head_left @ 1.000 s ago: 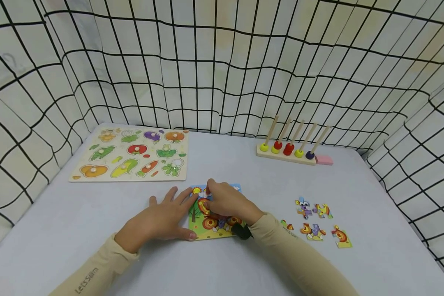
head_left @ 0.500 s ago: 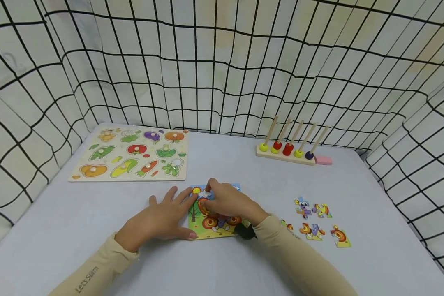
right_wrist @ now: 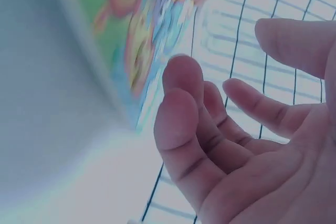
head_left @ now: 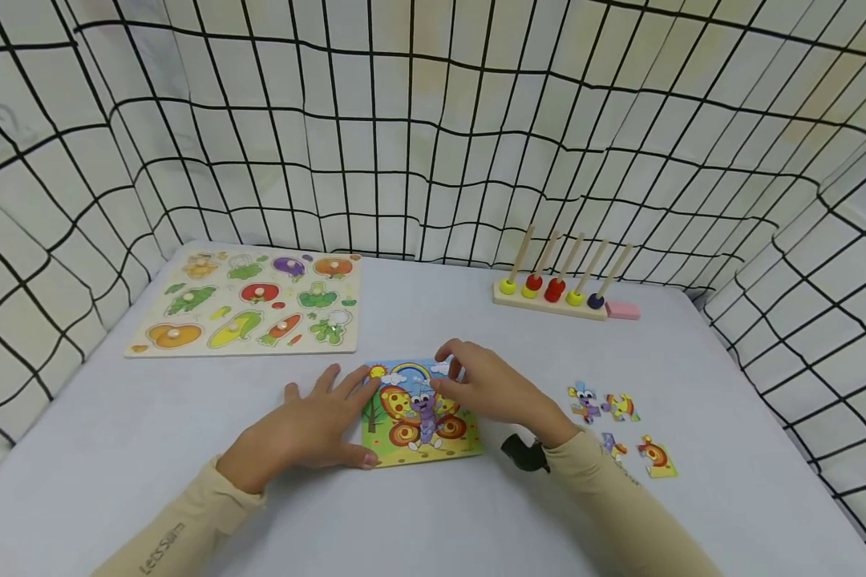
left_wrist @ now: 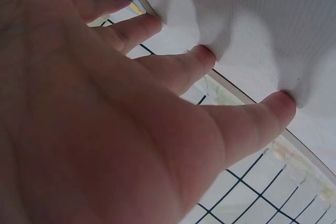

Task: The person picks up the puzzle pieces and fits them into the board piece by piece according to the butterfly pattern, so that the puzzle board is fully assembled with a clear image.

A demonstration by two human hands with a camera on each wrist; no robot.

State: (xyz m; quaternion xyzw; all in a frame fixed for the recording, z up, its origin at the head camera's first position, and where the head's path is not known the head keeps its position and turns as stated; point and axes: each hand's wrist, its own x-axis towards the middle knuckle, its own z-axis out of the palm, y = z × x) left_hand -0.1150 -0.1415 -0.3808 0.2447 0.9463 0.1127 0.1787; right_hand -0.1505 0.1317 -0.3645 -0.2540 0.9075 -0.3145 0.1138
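Puzzle lies flat on the bench; your left hand is spread, touching its left edge, your right hand hovers by its far right corner, loosely bent, thumb apart; loose pieces lie farther right.

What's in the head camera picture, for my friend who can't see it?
The left hand spreads at the left edge of a butterfly puzzle; the right hand curls near its upper right corner. Loose pieces lie to the right on a pale table; a vegetable board and bead rack are farther back.
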